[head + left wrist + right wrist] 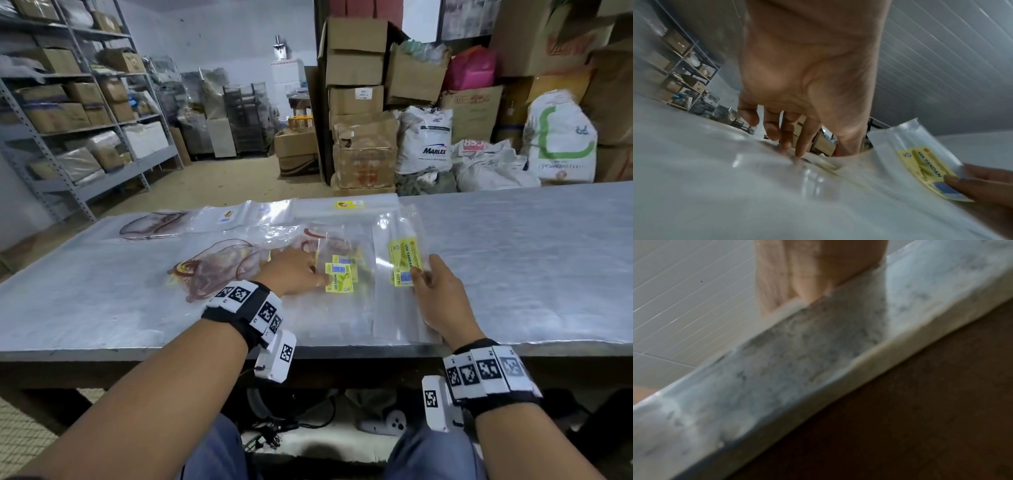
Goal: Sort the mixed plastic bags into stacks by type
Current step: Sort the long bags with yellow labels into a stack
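Clear plastic, slick and limp, was being separated on the table (513,257). One bag (399,274) was pinched at its yellow label (404,262) by the right hand (436,298), just right of the pile (339,274), which was pressed flat by the left hand (291,270), fingers straight. The bag would best be slid off low and slowly, the pile kept pinned.

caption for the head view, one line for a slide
Sorting at a steel table: the right hand pinches a clear bag with a yellow label; the left hand presses on the mixed pile.
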